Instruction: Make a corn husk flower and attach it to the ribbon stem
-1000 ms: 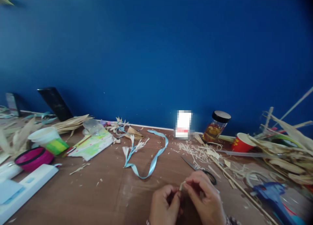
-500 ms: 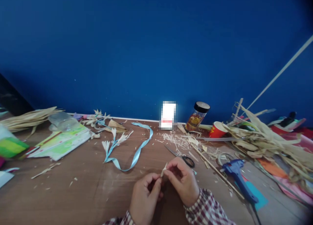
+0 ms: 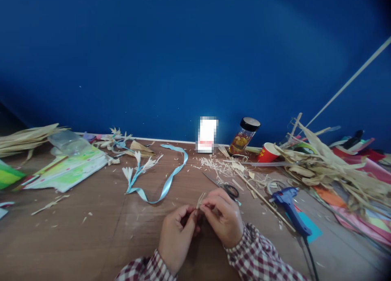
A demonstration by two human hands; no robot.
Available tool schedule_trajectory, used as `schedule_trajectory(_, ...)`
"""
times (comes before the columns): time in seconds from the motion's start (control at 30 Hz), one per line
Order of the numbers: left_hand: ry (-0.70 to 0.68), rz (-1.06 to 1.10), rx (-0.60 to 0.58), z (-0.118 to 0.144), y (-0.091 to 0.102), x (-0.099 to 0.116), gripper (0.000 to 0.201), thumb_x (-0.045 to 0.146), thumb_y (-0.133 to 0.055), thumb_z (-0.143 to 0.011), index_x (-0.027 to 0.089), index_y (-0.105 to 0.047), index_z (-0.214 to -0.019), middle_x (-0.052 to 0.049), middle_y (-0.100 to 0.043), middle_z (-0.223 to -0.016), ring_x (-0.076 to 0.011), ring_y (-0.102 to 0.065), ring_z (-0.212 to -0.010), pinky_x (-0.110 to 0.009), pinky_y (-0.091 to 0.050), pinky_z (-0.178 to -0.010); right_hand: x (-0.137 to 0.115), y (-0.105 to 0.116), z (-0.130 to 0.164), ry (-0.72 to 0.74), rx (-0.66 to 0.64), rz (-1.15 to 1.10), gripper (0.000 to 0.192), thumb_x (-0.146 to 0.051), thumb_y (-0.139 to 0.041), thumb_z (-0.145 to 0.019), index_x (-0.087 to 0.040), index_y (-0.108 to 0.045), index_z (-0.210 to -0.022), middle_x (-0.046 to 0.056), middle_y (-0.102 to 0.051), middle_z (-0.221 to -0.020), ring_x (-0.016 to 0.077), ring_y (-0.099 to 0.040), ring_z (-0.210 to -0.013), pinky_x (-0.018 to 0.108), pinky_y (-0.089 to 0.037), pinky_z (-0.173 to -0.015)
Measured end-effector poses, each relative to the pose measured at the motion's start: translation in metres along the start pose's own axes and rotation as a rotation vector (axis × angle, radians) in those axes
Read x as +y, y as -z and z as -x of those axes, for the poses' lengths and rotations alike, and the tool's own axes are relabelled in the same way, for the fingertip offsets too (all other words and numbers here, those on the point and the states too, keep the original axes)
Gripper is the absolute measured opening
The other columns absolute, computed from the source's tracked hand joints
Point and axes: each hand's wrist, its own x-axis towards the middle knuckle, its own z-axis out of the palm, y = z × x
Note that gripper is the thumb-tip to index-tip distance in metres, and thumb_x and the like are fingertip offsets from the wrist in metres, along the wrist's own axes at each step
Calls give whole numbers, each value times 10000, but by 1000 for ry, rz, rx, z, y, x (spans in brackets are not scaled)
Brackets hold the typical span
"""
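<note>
Table (image 3: 100,240): brown, strewn with pale shavings.
Husk pile (image 3: 330,171): far right, well apart from hands.
Ribbon (image 3: 165,183): light blue, looped, left of hands.
Glue gun (image 3: 290,205): blue, right of hands.
Right hand (image 3: 222,218): fingertips pinching husk strip.
Left hand (image 3: 177,236): fingertips pinching same strip.
Scissors (image 3: 224,186): just beyond right hand.
Husk strip (image 3: 200,200): small, pale, between both hands above table.

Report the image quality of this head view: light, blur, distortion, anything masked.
Head view: soft, even light, with a faint sheen on the table; wide-angle bending and dark corners; slightly soft overall. A pixelated white patch masks something by the wall. Both hands, left hand and right hand, show clearly pinching a straw piece.
</note>
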Motion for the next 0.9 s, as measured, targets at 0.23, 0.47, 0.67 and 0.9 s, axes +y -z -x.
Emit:
schedule_trajectory(0.23,-19,-35,-10,0,2,-3,271,347,-504,-767,146,-656,-868,-12,-611,-643,-113,-530,-505,-207,-435,-476,-4,0,-1,-34,12,-10,91,-168,-512,-783,-186,-601,-780,46,-560,-765,141,-527,-671,253,-449,-580)
schedule_trajectory(0.47,-24,-25,7,0,3,-1,257,341,-522,-755,138,-665,-821,13,-557,-552,-107,-482,-484,-193,-382,-454,-5,-3,5,34,-7,0,69,-140,-539,-749,-186,-590,-754,45,-569,-746,156,-543,-693,268,-447,-601)
schedule_trajectory(0.67,-39,-38,26,0,4,2,260,329,-525,-748,129,-669,-832,13,-549,-526,-109,-457,-471,-197,-366,-442,-8,-2,10,147,-78,79,110,-136,-534,-755,-205,-612,-786,47,-587,-732,156,-547,-673,272,-437,-591)
schedule_trajectory(0.9,-92,-9,30,-1,7,3,221,327,-554,-732,167,-679,-822,-7,-624,-597,-128,-535,-540,-214,-446,-528,-13,2,6,141,-64,-67,130,-171,-536,-754,-206,-607,-857,46,-593,-746,157,-554,-673,275,-451,-600)
